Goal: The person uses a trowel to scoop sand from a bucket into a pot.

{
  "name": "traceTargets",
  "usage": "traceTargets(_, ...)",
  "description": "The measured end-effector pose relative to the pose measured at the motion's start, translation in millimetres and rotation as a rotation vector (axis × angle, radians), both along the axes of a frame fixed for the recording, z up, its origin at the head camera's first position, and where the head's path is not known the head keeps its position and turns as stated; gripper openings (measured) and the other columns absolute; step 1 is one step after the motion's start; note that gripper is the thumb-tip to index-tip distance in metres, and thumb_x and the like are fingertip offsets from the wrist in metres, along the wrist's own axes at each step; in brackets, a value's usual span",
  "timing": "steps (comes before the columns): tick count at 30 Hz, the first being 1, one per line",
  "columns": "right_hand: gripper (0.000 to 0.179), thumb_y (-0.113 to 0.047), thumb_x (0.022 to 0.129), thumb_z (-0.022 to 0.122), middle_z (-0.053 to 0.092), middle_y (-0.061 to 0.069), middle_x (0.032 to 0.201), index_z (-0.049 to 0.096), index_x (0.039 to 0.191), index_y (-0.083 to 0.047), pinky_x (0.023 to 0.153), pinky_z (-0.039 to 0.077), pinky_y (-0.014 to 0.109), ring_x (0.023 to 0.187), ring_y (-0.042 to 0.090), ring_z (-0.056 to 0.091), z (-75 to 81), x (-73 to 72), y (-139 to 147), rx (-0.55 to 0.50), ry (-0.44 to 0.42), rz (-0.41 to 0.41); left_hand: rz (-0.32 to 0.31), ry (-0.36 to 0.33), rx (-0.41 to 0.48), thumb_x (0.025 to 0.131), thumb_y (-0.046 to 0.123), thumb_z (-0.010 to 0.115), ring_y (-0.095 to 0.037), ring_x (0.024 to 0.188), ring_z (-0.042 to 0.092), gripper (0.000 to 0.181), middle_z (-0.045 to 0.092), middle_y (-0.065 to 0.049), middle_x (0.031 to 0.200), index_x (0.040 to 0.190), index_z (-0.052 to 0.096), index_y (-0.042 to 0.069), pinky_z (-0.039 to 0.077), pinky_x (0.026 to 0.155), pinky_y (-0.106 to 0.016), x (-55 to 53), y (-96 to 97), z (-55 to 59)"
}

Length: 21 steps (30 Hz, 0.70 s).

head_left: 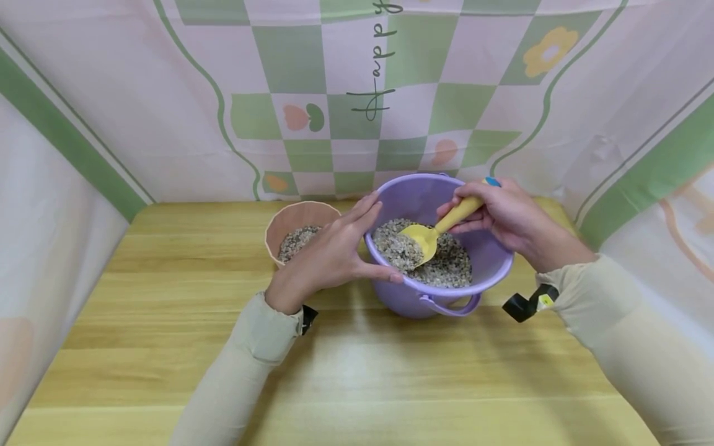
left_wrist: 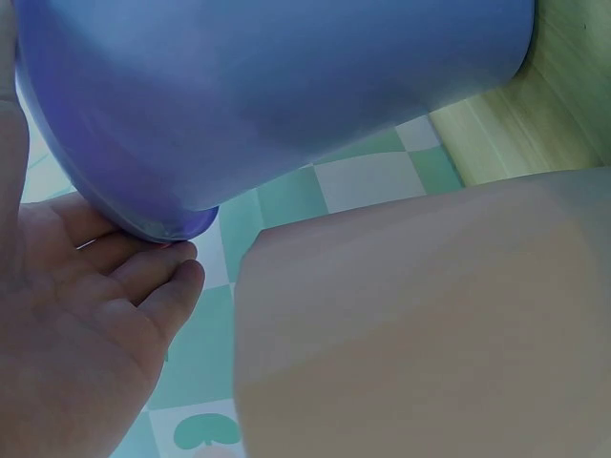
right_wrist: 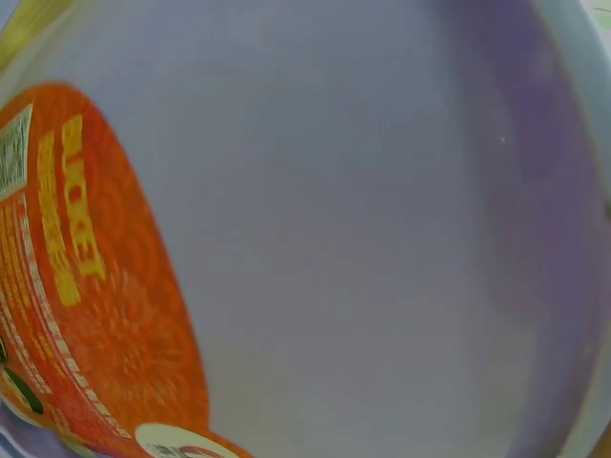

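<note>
In the head view, a purple bucket (head_left: 385, 296) partly filled with grey-tan gravel (head_left: 452, 263) stands on the table. My right hand (head_left: 504, 214) reaches over its right rim and grips the handle of a yellow toy shovel (head_left: 422, 238). The shovel's blade is down in the bucket, with gravel heaped on and around it. My left hand (head_left: 334, 248) rests on the bucket's left rim, fingers extended and thumb along the front rim. Seen in the left wrist view, the fingertips (left_wrist: 181, 253) touch the rim from outside. The right wrist view shows the bucket wall with an orange label (right_wrist: 134, 286).
Just left of the bucket, a peach pot (head_left: 273, 232) holds more gravel, partly hidden behind my left hand. The bucket's handle (head_left: 454, 308) hangs at its front. Behind the wooden table (head_left: 184, 322) hangs a green-and-white checked cloth (head_left: 290, 59).
</note>
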State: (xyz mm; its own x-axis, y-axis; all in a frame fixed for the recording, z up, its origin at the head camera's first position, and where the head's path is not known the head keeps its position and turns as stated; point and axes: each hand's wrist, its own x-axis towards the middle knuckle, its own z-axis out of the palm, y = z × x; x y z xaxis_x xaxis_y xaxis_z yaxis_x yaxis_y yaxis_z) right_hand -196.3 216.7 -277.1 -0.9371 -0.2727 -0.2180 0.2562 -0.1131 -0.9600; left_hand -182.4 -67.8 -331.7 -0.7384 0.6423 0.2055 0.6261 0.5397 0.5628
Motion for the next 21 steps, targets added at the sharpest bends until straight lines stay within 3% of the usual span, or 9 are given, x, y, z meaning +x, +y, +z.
traceTargets(21,0.023,-0.002,0.100,0.054,0.072,0.025,0.086,0.066,0.082,0.004,0.071,0.058,0.039,0.084,0.037,0.073,-2.5,0.5,-0.5,-0.049,-0.013,0.000,-0.001,-0.004,0.003,0.070,0.070,0.078,-0.024,0.146,0.029,0.122,0.004,0.004,0.167,0.158,0.023,0.005,0.036,0.112,-0.041,-0.2,1.0,0.5)
